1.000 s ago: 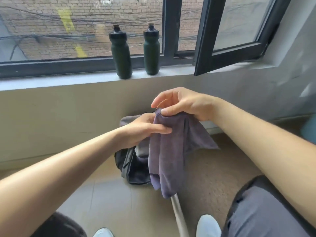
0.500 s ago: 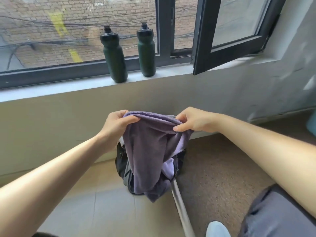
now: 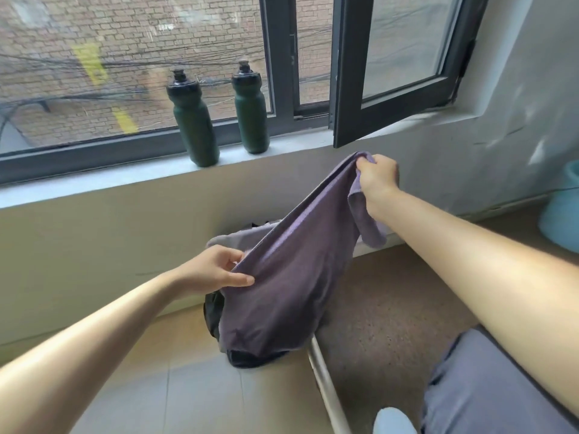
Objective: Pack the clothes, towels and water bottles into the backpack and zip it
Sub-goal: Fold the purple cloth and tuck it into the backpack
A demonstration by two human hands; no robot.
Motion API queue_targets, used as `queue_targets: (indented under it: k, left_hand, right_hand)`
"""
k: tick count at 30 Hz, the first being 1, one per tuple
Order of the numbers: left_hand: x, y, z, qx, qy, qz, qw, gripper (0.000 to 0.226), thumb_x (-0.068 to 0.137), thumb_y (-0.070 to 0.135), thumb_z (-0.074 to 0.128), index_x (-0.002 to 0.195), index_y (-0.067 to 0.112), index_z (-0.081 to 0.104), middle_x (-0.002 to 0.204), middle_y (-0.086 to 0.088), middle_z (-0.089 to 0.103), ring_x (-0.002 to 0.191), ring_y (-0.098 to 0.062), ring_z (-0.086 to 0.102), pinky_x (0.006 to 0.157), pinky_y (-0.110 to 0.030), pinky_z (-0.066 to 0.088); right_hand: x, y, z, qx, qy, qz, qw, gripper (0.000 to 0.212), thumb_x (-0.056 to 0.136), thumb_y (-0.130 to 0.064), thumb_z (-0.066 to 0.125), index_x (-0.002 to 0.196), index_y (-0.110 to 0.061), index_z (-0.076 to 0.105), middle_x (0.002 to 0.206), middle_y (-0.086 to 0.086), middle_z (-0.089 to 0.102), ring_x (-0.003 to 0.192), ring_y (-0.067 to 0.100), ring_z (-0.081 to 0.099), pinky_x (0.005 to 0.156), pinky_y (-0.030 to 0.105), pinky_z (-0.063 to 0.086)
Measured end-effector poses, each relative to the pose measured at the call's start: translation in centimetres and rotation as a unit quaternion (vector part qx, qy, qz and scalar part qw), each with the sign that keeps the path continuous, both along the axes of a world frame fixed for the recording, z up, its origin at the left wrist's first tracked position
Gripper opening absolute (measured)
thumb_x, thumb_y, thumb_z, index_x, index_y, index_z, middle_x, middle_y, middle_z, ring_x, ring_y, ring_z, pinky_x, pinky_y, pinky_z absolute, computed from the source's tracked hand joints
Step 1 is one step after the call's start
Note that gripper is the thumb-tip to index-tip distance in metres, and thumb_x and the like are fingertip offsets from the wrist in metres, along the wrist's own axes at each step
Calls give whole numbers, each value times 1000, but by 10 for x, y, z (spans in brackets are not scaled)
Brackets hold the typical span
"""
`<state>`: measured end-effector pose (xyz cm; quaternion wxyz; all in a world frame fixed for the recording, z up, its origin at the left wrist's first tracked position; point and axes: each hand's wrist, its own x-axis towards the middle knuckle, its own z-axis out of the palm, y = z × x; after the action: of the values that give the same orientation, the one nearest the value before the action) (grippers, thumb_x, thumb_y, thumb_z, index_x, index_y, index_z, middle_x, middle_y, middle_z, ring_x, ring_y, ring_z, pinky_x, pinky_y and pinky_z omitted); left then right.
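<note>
We are facing a pale wall under a dark-framed window, and its sill (image 3: 94,180) is carrying two dark green water bottles. The left bottle (image 3: 192,126) and the right bottle (image 3: 249,111) are standing upright, near each other but apart. An open sash (image 3: 391,98) is hanging inward to the right of them.

Our right fingers (image 3: 363,164) are curling tight round a bunched upper corner of the purple towel (image 3: 291,277). The right hand (image 3: 376,177) is holding that corner up in front of the wall, just under the sill. Our left thumb (image 3: 241,280) and the fingers above it are pinching the towel's lower left edge, and the left hand (image 3: 213,270) is sitting lower and nearer to us.

The towel is stretching on a slant between the two hands, with its body draping down over the backpack (image 3: 250,360). The backpack is standing on the floor against the wall and is mostly hidden; only dark parts are showing beside and below the towel. A grey cloth (image 3: 232,238) is showing at its top, though we cannot tell how far in it is lying.

A metal strip (image 3: 326,380) is dividing the tiled floor (image 3: 188,386) from the speckled brown floor (image 3: 391,308). A pale blue container (image 3: 560,214) is sitting at the far right.
</note>
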<state>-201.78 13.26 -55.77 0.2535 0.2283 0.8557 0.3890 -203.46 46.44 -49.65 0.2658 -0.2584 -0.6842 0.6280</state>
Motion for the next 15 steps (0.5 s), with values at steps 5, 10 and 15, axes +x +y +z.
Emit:
queue_targets:
  k: [5, 10, 15]
  left_hand:
    - [3, 9, 5, 129, 94, 99, 982, 20, 100, 19, 67, 88, 3, 70, 71, 0, 62, 68, -13, 54, 61, -29, 39]
    - [12, 28, 25, 220, 99, 122, 963, 29, 104, 30, 59, 96, 3, 66, 80, -3, 60, 76, -15, 51, 61, -30, 38]
    - [28, 51, 43, 245, 99, 63, 962, 25, 104, 26, 61, 104, 4, 73, 87, 1, 70, 82, -8, 58, 70, -27, 45]
  right_hand:
    - [16, 6, 14, 0, -23, 95, 995, 9, 81, -22, 71, 78, -14, 69, 73, -2, 62, 77, 19, 56, 72, 28, 44]
    - [49, -25, 25, 228, -59, 348, 908, 47, 83, -33, 81, 127, -24, 67, 106, -8, 70, 102, 6, 65, 90, 23, 46]
    - [63, -69, 20, 233, -77, 540, 805, 53, 86, -35, 80, 136, -30, 61, 116, -6, 74, 107, 4, 69, 100, 24, 52]
